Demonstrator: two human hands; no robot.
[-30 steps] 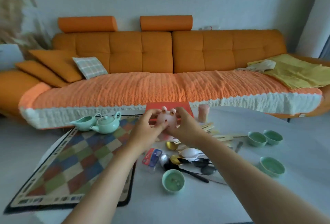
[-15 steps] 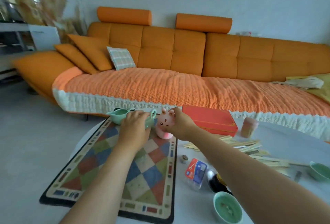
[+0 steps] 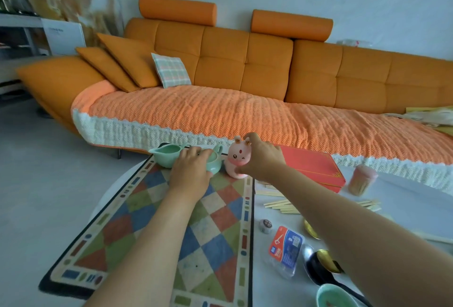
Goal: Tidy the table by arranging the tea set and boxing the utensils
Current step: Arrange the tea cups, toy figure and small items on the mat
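At ten o'clock on the checked mat (image 3: 157,228) stands the green pitcher (image 3: 166,156), and just beside it, toward eleven, I have my left hand (image 3: 190,172) laid over the green teapot (image 3: 214,163), fingers curled round its body. At twelve o'clock my right hand (image 3: 261,159) is clamped on the pink rabbit figure (image 3: 236,159), which sits upright at the mat's far edge, just beside the teapot. I judge I am in the arranging step, grouping the tea set on the mat. Next I should let go of the rabbit and fetch the green cup (image 3: 335,297) from five o'clock. The red box (image 3: 311,167) at one o'clock and the chopsticks (image 3: 284,205) on the desk (image 3: 404,206) wait for boxing.
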